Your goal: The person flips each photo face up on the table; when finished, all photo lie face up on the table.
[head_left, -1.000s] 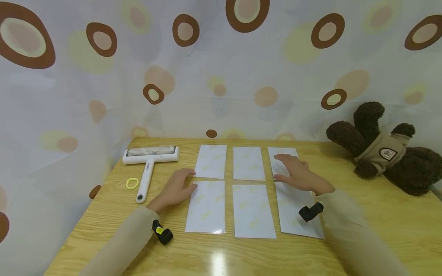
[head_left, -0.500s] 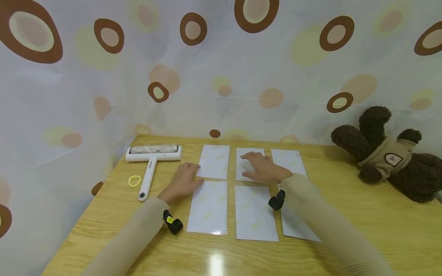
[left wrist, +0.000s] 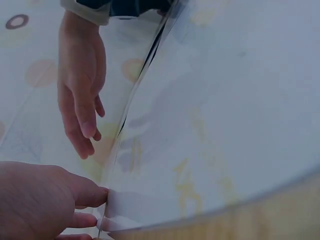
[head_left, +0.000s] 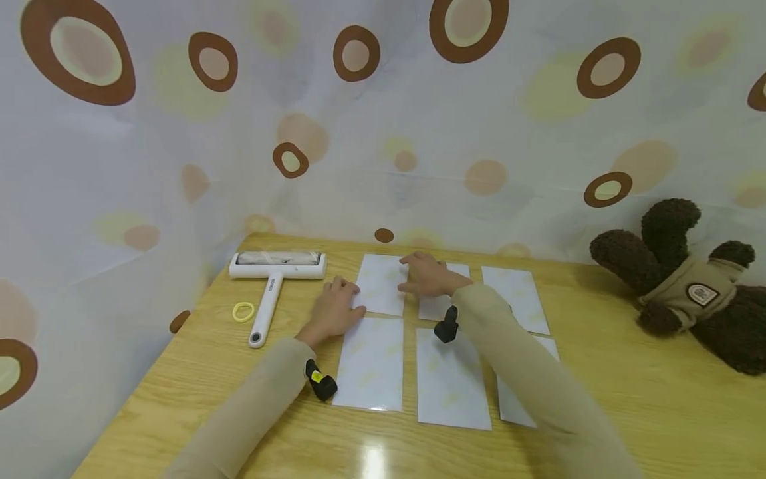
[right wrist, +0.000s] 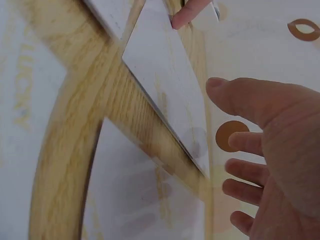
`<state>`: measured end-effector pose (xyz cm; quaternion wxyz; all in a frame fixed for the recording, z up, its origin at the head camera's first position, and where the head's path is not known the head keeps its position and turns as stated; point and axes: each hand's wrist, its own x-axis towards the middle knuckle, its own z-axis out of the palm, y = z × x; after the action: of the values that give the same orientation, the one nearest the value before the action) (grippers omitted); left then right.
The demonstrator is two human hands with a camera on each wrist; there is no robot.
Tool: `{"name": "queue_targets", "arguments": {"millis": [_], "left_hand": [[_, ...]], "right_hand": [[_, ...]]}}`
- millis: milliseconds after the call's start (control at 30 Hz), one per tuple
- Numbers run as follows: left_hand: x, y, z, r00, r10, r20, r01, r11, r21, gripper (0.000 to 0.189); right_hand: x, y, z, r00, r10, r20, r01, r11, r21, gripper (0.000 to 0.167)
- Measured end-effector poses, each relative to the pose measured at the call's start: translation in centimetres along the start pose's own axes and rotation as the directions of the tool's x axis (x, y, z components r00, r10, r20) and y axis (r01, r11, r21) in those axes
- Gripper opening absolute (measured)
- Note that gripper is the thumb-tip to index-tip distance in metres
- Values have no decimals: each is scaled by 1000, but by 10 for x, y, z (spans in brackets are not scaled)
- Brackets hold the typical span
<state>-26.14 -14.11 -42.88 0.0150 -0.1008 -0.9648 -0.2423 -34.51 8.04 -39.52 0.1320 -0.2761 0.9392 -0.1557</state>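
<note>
Several white cards with faint yellow print lie in two rows of three on the wooden table (head_left: pixel 598 412). My left hand (head_left: pixel 332 309) rests beside the left column, fingertips at the left edge of the far-left card (head_left: pixel 378 293). In the left wrist view its fingertips meet the edge of a large white card (left wrist: pixel 225 110). My right hand (head_left: pixel 427 274), fingers spread and holding nothing, reaches over the gap between the far-left card and the far-middle card (head_left: pixel 443 309), partly covering both. Yellow letters reading LUCKY show on a card (right wrist: pixel 25 100) in the right wrist view.
A white lint roller (head_left: pixel 269 293) lies at the back left with a yellow ring-shaped band (head_left: pixel 243 312) beside its handle. A dark brown plush toy (head_left: pixel 676 286) in a beige top lies at the right. A patterned cloth (head_left: pixel 509 133) hangs behind the table.
My right hand has moved left from the far-right card, across the far-middle one, to the far-left card's right edge. My left hand stays by the left column. The head view has turned slightly left.
</note>
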Motion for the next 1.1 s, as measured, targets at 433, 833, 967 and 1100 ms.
{"name": "queue_targets", "arguments": {"millis": [433, 833, 967, 1100], "left_hand": [[3, 3, 5, 998, -62, 28, 63, 998, -11, 39], [1, 0, 8, 998, -68, -3, 68, 997, -38, 40], [1, 0, 10, 998, -62, -8, 61, 998, -34, 40], [2, 2, 11, 998, -65, -27, 65, 998, -5, 39]], "right_hand": [[32, 13, 8, 997, 74, 0, -74, 995, -65, 92], [36, 8, 2, 998, 68, 15, -68, 997, -48, 93], [38, 12, 4, 997, 80, 12, -80, 996, -38, 94], [39, 16, 7, 997, 73, -27, -73, 997, -2, 97]]}}
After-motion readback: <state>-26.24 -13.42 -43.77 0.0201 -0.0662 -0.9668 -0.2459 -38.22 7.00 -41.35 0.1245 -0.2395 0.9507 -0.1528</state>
